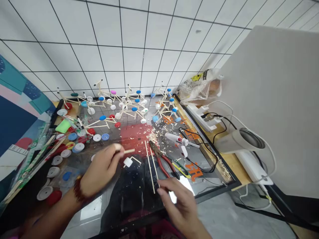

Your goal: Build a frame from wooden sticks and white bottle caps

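Observation:
My left hand (104, 167), with a red bead bracelet, pinches a short pale wooden stick (129, 151) that points right. Just below it on the glossy dark tabletop (171, 132) lies a small piece of joined sticks with a white pad (128, 162). My right hand (178, 202) has thumb and forefinger closed at the near end of a long thin wooden stick (154, 164). A second long stick (150, 167) lies beside it, to the left. Red-handled pliers (163, 161) lie just beyond my right hand, next to a yellow-green cutter (182, 168).
Several stick figures with bottle-cap wheels and blue tops (134, 109) stand along the tiled wall. Loose bottle caps (57, 160) lie at left. A white glue gun (179, 141) with a black cord, wood chips (156, 134) and a power strip (203, 118) are at right.

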`<state>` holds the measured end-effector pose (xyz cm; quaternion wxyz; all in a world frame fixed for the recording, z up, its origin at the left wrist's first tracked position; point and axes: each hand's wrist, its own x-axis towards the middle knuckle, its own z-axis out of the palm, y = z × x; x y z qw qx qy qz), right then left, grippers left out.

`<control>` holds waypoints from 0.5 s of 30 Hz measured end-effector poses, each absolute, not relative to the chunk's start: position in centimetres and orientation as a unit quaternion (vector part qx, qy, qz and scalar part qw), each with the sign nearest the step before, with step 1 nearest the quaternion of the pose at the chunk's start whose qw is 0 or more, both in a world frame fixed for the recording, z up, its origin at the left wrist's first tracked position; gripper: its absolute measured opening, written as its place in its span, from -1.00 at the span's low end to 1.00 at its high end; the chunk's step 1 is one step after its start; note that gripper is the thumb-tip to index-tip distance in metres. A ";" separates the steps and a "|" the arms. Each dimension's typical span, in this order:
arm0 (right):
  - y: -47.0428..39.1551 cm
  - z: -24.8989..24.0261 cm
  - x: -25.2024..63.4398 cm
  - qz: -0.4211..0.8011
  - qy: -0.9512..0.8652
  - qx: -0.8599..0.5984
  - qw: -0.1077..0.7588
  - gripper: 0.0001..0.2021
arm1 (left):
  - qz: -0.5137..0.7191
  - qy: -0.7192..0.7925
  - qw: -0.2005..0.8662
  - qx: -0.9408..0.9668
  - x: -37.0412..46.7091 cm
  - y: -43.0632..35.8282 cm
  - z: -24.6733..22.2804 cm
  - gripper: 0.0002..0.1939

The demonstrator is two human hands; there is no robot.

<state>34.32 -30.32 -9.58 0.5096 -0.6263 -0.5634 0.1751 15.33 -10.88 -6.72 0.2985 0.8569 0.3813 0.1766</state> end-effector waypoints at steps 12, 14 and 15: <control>-26.8 -11.4 29.2 0.381 -0.438 -0.551 0.599 -0.91 | 0.154 0.376 0.442 0.799 13.1 -20.0 -10.1 -0.81; -27.0 -11.9 30.1 0.349 -0.399 -0.582 0.617 -0.91 | 0.191 0.397 0.384 0.811 12.7 -18.7 -10.2 -0.80; -27.1 -12.2 30.7 0.328 -0.384 -0.597 0.623 -0.90 | 0.210 0.412 0.355 0.812 12.4 -18.1 -10.3 -0.81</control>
